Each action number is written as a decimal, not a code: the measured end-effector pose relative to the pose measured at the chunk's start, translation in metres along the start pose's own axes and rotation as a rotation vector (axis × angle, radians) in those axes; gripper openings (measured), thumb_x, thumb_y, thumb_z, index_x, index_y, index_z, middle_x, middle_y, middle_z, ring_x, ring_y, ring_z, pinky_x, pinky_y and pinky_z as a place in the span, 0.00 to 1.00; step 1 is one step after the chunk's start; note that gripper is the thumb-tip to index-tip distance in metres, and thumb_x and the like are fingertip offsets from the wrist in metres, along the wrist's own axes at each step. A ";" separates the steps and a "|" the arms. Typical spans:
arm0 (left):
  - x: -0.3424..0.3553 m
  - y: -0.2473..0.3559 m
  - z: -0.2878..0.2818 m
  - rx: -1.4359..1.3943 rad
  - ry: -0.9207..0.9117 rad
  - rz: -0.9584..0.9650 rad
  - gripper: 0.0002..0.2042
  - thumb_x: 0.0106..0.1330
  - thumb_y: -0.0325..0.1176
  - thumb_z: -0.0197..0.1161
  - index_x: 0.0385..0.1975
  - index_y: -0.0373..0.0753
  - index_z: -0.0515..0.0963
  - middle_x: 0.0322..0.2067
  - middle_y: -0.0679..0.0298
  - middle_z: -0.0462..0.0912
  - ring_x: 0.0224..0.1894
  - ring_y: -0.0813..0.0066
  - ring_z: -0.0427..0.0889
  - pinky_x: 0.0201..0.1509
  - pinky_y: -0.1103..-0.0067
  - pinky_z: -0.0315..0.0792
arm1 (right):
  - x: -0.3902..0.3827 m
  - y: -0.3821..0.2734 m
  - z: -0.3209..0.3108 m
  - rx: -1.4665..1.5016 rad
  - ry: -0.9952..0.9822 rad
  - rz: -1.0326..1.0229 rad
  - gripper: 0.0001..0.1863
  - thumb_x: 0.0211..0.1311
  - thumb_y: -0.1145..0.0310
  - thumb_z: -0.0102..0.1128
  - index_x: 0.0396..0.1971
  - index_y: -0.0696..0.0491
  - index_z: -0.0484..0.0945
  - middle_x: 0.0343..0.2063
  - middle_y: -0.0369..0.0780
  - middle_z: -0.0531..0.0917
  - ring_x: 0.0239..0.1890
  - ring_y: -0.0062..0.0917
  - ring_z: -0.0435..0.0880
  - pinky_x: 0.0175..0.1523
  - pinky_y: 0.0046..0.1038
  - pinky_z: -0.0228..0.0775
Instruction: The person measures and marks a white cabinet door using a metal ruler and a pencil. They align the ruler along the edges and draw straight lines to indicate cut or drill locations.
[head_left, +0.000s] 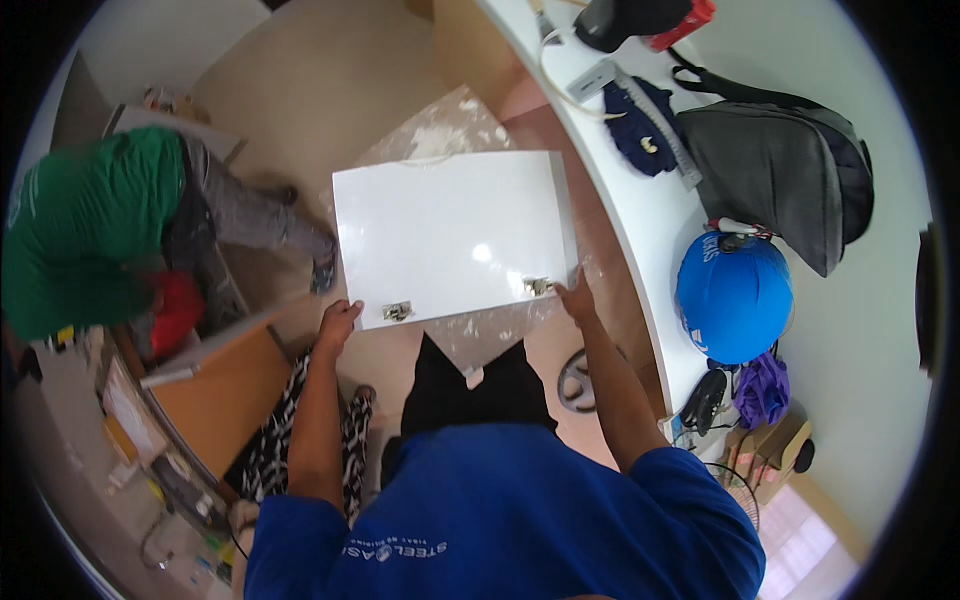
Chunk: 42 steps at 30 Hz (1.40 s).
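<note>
A glossy white rectangular panel (pixel 450 235) is held flat in front of me, above the floor. Two small metal hinges sit near its close edge, one at the left (pixel 397 312) and one at the right (pixel 537 286). My left hand (pixel 337 322) grips the panel's near left corner. My right hand (pixel 576 298) holds the near right corner, fingers beside the right hinge. A crumpled clear plastic sheet (pixel 440 135) lies under the panel on the beige floor.
A person in a green shirt (pixel 85 230) bends over a wooden cabinet (pixel 215 385) at the left. At the right, a curved white counter (pixel 650 210) carries a blue hard hat (pixel 733 296), a grey backpack (pixel 780 170), a dark cloth and a metal ruler.
</note>
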<state>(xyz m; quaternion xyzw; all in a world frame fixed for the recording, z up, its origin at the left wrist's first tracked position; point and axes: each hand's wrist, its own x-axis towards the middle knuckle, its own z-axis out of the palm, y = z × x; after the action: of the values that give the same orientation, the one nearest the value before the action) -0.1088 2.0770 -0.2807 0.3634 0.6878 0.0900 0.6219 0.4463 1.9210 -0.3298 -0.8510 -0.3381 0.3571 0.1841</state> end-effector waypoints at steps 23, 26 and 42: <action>-0.048 -0.131 0.086 0.009 0.072 -0.170 0.18 0.71 0.40 0.64 0.55 0.37 0.79 0.35 0.62 0.83 0.28 0.74 0.75 0.29 0.73 0.72 | 0.026 -0.070 -0.019 -0.132 -0.321 0.387 0.52 0.61 0.56 0.72 0.77 0.61 0.50 0.71 0.56 0.68 0.69 0.45 0.73 0.71 0.39 0.67; -0.029 -0.125 0.127 -0.157 -0.095 -0.191 0.23 0.71 0.39 0.65 0.63 0.40 0.73 0.50 0.60 0.84 0.45 0.65 0.81 0.41 0.65 0.76 | 0.051 0.021 -0.041 -0.368 0.042 0.048 0.40 0.59 0.55 0.73 0.68 0.54 0.69 0.58 0.53 0.81 0.58 0.47 0.82 0.60 0.44 0.76; -0.040 -0.113 0.103 0.007 -0.060 -0.180 0.13 0.66 0.37 0.67 0.42 0.35 0.79 0.30 0.64 0.78 0.26 0.75 0.75 0.29 0.75 0.72 | 0.213 -0.286 -0.213 -0.310 0.696 -0.608 0.26 0.64 0.61 0.65 0.60 0.55 0.76 0.58 0.51 0.80 0.60 0.48 0.79 0.63 0.45 0.71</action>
<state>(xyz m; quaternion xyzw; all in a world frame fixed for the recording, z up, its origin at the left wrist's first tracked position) -0.0596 1.9372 -0.3357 0.3047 0.6992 0.0203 0.6464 0.5851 2.2572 -0.1300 -0.8000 -0.5389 -0.0734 0.2533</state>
